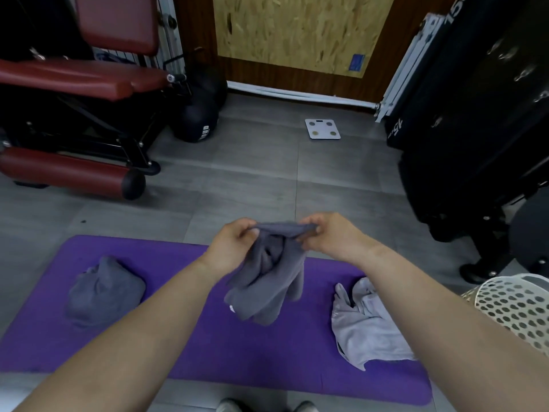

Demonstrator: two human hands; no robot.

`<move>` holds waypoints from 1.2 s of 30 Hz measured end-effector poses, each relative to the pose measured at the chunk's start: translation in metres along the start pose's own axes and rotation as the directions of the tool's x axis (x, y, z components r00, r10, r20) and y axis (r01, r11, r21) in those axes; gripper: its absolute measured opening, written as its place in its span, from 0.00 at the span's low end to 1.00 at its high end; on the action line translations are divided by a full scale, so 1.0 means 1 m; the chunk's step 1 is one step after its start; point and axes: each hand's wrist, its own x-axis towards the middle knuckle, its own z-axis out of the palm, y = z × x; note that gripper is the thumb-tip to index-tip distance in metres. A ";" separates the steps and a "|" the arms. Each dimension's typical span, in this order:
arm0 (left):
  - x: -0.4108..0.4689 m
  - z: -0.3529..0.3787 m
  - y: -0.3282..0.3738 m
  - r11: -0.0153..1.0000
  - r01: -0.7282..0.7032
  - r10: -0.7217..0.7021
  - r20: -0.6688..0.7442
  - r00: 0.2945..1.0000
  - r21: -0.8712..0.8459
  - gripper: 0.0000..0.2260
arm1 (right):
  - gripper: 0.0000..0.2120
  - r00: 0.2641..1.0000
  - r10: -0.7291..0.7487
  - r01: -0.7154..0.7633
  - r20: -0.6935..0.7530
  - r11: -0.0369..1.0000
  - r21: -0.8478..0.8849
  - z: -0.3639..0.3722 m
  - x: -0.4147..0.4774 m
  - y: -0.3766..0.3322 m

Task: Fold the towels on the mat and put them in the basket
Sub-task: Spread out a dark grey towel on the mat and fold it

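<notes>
A dark grey towel (267,281) hangs crumpled above the purple mat (208,346). My left hand (234,242) and my right hand (329,233) each pinch its top edge, close together. A second dark grey towel (104,289) lies bunched on the mat's left part. On the mat's right part a light grey towel (365,325) lies crumpled, partly under my right forearm. The white perforated basket (517,304) stands at the right edge, beside the mat.
A red padded exercise bench (74,84) stands at the left rear with black balls (196,117) beside it. A white scale (322,129) lies on the grey tile floor ahead. Black gym equipment (475,129) fills the right side. My shoes (264,407) show at the bottom.
</notes>
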 end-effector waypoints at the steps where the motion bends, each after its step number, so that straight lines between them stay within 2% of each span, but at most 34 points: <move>1: -0.001 -0.001 0.005 1.000 -0.014 0.015 0.026 1.000 -0.011 0.10 | 0.06 1.000 0.007 -0.008 -0.005 0.987 -0.161 -0.002 -0.001 0.003; 3: -0.005 0.002 0.014 0.996 -0.073 0.070 0.060 0.996 0.052 0.10 | 0.06 0.997 0.047 -0.069 -0.064 0.908 -0.413 -0.008 -0.002 0.004; 5: -0.013 0.003 0.022 0.979 -0.150 0.139 0.084 0.987 0.139 0.11 | 0.09 0.994 0.059 -0.096 -0.089 0.852 -0.515 -0.013 -0.002 0.007; 7: -0.022 0.002 0.029 0.962 -0.200 0.186 0.092 0.978 0.184 0.13 | 0.11 0.999 -0.050 0.032 -0.018 0.837 -0.546 -0.013 -0.001 0.015; 9: -0.028 -0.004 0.033 0.952 -0.228 0.225 0.041 0.974 0.204 0.13 | 0.12 0.986 -0.134 0.164 0.101 0.893 -0.419 -0.010 0.000 0.025; 10: -0.030 -0.007 0.033 0.950 -0.222 0.227 0.006 0.974 0.220 0.14 | 0.15 0.978 -0.123 0.167 0.169 0.945 -0.282 -0.008 -0.002 0.029; 12: -0.034 -0.017 0.030 0.952 -0.184 0.198 -0.033 0.980 0.247 0.11 | 0.17 0.928 -0.051 0.076 0.369 0.996 -0.054 -0.001 -0.005 0.039; 13: -0.036 -0.023 0.026 0.952 -0.159 0.176 -0.042 0.984 0.260 0.08 | 0.14 0.886 -0.015 0.040 0.464 0.998 -0.044 0.006 -0.007 0.044; 15: -0.043 -0.036 0.015 0.957 -0.095 0.118 -0.067 0.991 0.274 0.09 | 0.10 0.805 0.069 0.021 0.589 0.989 -0.144 0.022 -0.013 0.057; 17: -0.050 -0.050 0.002 0.964 -0.038 0.070 -0.114 0.991 0.263 0.13 | 0.09 0.773 0.125 -0.019 0.621 0.985 -0.174 0.036 -0.020 0.065; 18: -0.052 -0.057 -0.004 0.968 -0.019 0.056 -0.140 0.989 0.251 0.14 | 0.10 0.795 0.141 -0.058 0.590 0.986 -0.157 0.042 -0.023 0.068; 20: -0.052 -0.071 -0.018 0.973 0.008 0.030 -0.161 0.986 0.231 0.14 | 0.11 0.886 0.133 -0.127 0.444 0.991 -0.042 0.050 -0.025 0.069; 22: -0.046 -0.087 -0.032 0.973 0.036 -0.001 -0.152 0.988 0.228 0.14 | 0.10 0.936 0.111 -0.131 0.334 0.991 0.040 0.056 -0.018 0.062; 23: -0.041 -0.097 -0.039 0.973 0.047 -0.014 -0.149 0.989 0.227 0.14 | 0.09 0.940 0.112 -0.121 0.321 0.993 0.005 0.060 -0.012 0.057; 25: -0.028 -0.120 -0.053 0.970 0.047 -0.012 -0.142 0.990 0.240 0.11 | 0.09 0.939 0.178 -0.125 0.295 0.974 -0.188 0.076 0.003 0.053; 28: -0.011 -0.167 -0.077 0.970 0.048 -0.011 -0.154 0.988 0.237 0.03 | 0.11 0.937 0.318 -0.195 0.144 0.819 -0.540 0.110 0.024 0.057; 31: -0.002 -0.218 -0.106 0.969 0.098 -0.072 -0.123 0.990 0.228 0.09 | 0.11 0.923 0.376 -0.354 -0.080 0.750 -0.559 0.140 0.030 0.054; 32: 0.001 -0.231 -0.116 0.966 0.120 -0.099 -0.101 0.990 0.230 0.11 | 0.14 0.944 0.283 -0.326 -0.167 0.743 -0.585 0.148 0.031 0.050; 33: 0.004 -0.239 -0.125 0.964 0.139 -0.122 -0.086 0.989 0.228 0.13 | 0.17 0.959 0.203 -0.282 -0.197 0.739 -0.612 0.155 0.033 0.049; 36: 0.019 -0.248 -0.150 0.955 0.215 -0.199 -0.094 0.975 0.203 0.12 | 0.19 0.947 0.243 -0.313 -0.209 0.844 -0.436 0.182 0.043 0.053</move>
